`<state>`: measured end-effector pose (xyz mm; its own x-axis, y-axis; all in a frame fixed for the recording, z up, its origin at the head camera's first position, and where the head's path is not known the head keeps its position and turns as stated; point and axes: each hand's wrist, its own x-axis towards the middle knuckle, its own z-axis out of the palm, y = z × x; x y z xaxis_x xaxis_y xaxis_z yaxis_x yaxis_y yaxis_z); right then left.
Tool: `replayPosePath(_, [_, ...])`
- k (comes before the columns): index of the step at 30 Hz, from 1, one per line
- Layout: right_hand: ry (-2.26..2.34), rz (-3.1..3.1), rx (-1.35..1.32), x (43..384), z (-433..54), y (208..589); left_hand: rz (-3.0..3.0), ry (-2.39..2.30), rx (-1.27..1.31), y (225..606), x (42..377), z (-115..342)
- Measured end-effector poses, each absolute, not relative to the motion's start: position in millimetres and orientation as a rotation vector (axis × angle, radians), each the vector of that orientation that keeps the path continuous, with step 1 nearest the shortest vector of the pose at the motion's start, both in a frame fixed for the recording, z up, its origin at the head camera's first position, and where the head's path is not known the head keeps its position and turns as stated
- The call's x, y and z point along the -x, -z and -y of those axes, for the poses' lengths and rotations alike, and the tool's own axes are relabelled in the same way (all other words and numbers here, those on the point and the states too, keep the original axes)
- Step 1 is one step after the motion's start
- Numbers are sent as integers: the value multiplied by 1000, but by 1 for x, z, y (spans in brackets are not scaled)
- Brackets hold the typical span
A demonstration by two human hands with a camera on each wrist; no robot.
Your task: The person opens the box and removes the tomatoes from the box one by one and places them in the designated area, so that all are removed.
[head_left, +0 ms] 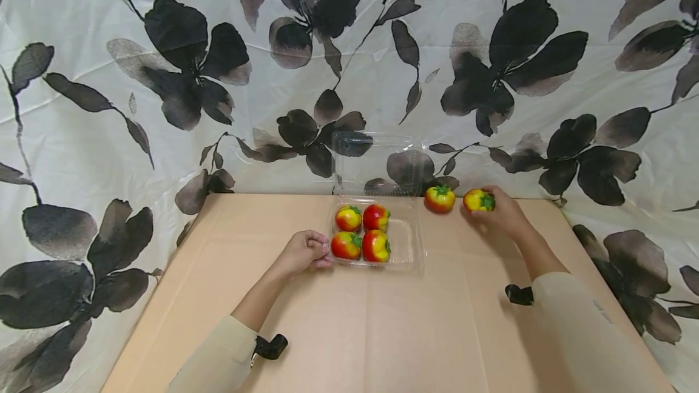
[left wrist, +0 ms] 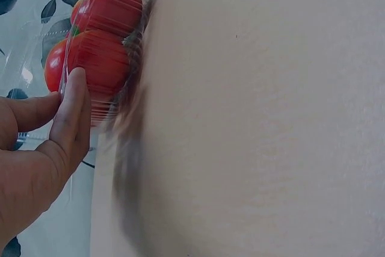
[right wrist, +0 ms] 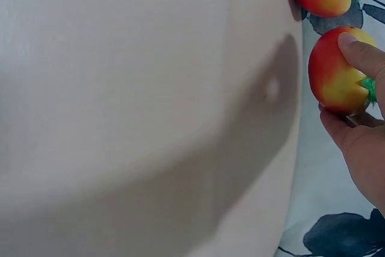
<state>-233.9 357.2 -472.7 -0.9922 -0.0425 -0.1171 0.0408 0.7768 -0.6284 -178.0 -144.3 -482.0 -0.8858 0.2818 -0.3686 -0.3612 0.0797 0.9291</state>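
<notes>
A clear plastic clamshell box (head_left: 405, 241) lies with its lid (head_left: 377, 165) raised at the back. Several red-and-yellow tomato-like fruits (head_left: 376, 246) with green leafy tops fill its left part in two rows. My left hand (head_left: 306, 251) pinches the box's left rim near the front corner, thumb and fingertips on the plastic wall (left wrist: 67, 73). At the right, my right hand (head_left: 498, 211) grips a similar fruit (right wrist: 340, 73) between thumb and fingers, its green top turned toward the palm. Another such fruit (head_left: 439, 199) sits by the table's back edge, between the box and my right hand.
The tan tabletop (head_left: 371, 326) ends just behind the box. A white cloth (head_left: 382, 96) with dark flower prints hangs behind and at both sides. Black wrist cameras (head_left: 271, 347) are strapped at both sleeves.
</notes>
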Motion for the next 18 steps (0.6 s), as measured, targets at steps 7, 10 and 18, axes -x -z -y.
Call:
replayPosePath(7, [960,-2868,-17,239,-357,485,-1908,-1860,41,485,178,146])
replayPosePath(10, [985,-2855,-51,240,-356,488,-1909,-1860,49,487,178,146])
replayPosePath(18, [1053,-2856,-130,241,-352,491,-1911,-1864,70,485,177,145])
